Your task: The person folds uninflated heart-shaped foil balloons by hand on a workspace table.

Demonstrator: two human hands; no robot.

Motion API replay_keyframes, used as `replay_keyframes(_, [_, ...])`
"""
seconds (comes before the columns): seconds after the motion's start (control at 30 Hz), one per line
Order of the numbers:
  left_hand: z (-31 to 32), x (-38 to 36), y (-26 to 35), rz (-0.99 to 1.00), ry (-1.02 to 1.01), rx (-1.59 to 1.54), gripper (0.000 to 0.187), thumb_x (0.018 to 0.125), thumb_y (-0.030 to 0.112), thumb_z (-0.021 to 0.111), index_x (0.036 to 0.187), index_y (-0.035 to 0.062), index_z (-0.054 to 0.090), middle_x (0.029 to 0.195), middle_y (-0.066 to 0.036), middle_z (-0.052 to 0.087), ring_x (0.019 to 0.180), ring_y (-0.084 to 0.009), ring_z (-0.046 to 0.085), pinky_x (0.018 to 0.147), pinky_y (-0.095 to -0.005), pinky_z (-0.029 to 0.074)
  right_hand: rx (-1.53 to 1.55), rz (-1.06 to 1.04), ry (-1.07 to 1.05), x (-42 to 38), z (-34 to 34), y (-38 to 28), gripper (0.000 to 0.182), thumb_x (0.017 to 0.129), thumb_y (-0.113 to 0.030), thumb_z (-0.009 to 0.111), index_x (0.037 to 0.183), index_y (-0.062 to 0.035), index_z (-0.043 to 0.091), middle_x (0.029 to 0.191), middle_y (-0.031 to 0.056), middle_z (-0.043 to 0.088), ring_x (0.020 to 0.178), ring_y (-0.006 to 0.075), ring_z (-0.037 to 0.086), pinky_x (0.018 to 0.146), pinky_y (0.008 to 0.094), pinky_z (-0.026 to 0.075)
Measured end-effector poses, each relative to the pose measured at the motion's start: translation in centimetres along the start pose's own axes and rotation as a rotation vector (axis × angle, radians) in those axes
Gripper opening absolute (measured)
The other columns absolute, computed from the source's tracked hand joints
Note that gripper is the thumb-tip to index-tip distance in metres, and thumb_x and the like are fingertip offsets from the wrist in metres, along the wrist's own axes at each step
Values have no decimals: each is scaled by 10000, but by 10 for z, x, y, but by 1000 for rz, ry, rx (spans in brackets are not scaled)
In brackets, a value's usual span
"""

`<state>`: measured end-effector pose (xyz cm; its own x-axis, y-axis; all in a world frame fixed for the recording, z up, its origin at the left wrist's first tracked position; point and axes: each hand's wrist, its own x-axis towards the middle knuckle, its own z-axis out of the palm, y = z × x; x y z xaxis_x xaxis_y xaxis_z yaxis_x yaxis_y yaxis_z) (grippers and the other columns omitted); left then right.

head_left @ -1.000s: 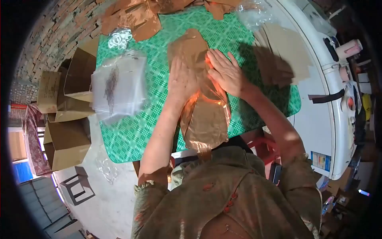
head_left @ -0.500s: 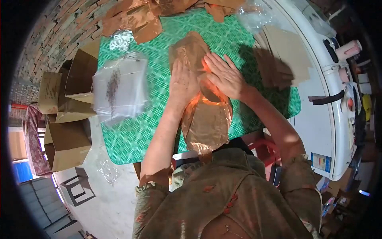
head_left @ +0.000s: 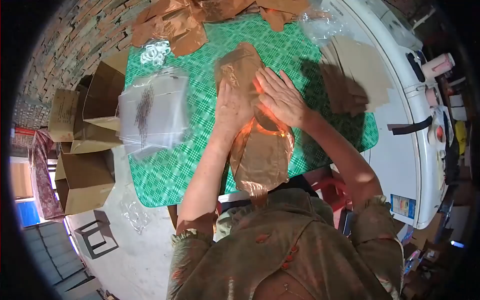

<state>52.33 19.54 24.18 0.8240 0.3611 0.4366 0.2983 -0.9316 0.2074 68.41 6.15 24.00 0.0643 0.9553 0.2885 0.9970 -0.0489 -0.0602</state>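
Note:
A shiny copper-brown sheet of film or fabric point(head_left: 262, 157) lies lengthwise on the green checked tablecloth point(head_left: 200, 165), its near end hanging over the front edge toward my body. My left hand point(head_left: 233, 106) rests flat on its left side, fingers stretched forward. On its right side lies my right hand point(head_left: 282, 97), palm down, with the fingers extended to the upper left. Bright orange light glints off the material between and below both hands. What the piece is exactly, I cannot tell.
Clear plastic bags point(head_left: 154, 112) are stacked at the left, below white rings point(head_left: 155, 52). More copper-brown pieces point(head_left: 185, 30) lie at the far edge. Flat beige sheets point(head_left: 357, 75) are at the right, near a clear plastic bag point(head_left: 325, 24). Open cardboard boxes point(head_left: 87, 182) stand beyond the table's left side.
The view has shifted very slightly. Both hands remain flat on the copper-brown piece, with little visible movement.

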Motion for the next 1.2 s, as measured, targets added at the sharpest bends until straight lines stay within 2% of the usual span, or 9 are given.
replay_keyframes(0.2, [5,0,-1,-48,-60,25,716,928,291,693,1546,6,476,1549,-241,515,1466,-432,430,1273,-496,292,-86,-68,13,0,-2,-4,675,1118,-441,430,1622,4,364,1700,165,372,1600,303,294,1317,500,150])
replay_keyframes(0.3, [-2,2,3,-46,79,-188,711,902,249,723,1526,1,491,1554,-242,499,1466,-441,423,1271,-496,297,-127,-98,4,1,-5,-7,671,1114,-443,445,1617,-4,381,1700,164,372,1592,308,312,1316,503,156])
replay_keyframes(0.43, [10,0,-2,-40,92,-86,652,902,222,713,1483,-10,529,1526,-236,523,1455,-440,432,1271,-497,303,-229,-136,-16,1,-9,-9,668,1121,-449,419,1631,-21,370,1710,156,361,1603,290,291,1317,503,145])
replay_keyframes(0.5, [17,-2,-8,-42,61,-57,570,915,227,688,1416,-30,597,1487,-236,559,1441,-432,448,1272,-504,301,-51,-42,-2,2,2,-8,676,1127,-463,388,1642,-26,356,1720,144,348,1616,272,263,1319,509,127])
replay_keyframes(0.6, [-21,12,7,-83,-402,141,545,959,271,622,1333,-123,655,1368,-266,624,1414,-414,481,1303,-529,265,70,29,-6,3,5,-11,693,1133,-487,347,1654,-30,338,1737,125,322,1632,248,219,1320,518,97])
replay_keyframes(0.7, [10,1,-6,62,92,108,422,935,263,612,1075,-116,733,1233,-258,668,1358,-414,519,1263,-538,309,88,53,-14,3,1,-14,707,1133,-507,332,1656,-31,336,1749,116,301,1640,238,195,1319,526,80])
replay_keyframes(0.8, [12,0,-7,38,80,8,406,924,240,626,1063,-131,716,1227,-266,663,1337,-428,531,1252,-537,325,56,60,-35,3,0,-15,712,1131,-516,336,1656,-35,341,1754,114,290,1643,236,183,1316,535,75])
replay_keyframes(1.03, [12,-2,-6,28,172,-51,470,913,179,661,1296,-90,619,1379,-277,598,1405,-480,472,1225,-550,354,20,49,-36,4,-3,-17,647,1126,-490,368,1605,-61,437,1744,122,303,1646,247,164,1301,586,73])
replay_keyframes(1.2, [11,5,-7,6,301,-200,457,909,91,649,1335,-70,603,1448,-271,574,1421,-506,452,1216,-548,375,15,49,-128,5,-16,-20,519,1126,-454,379,1423,-77,577,1737,124,301,1645,256,147,1288,629,73])
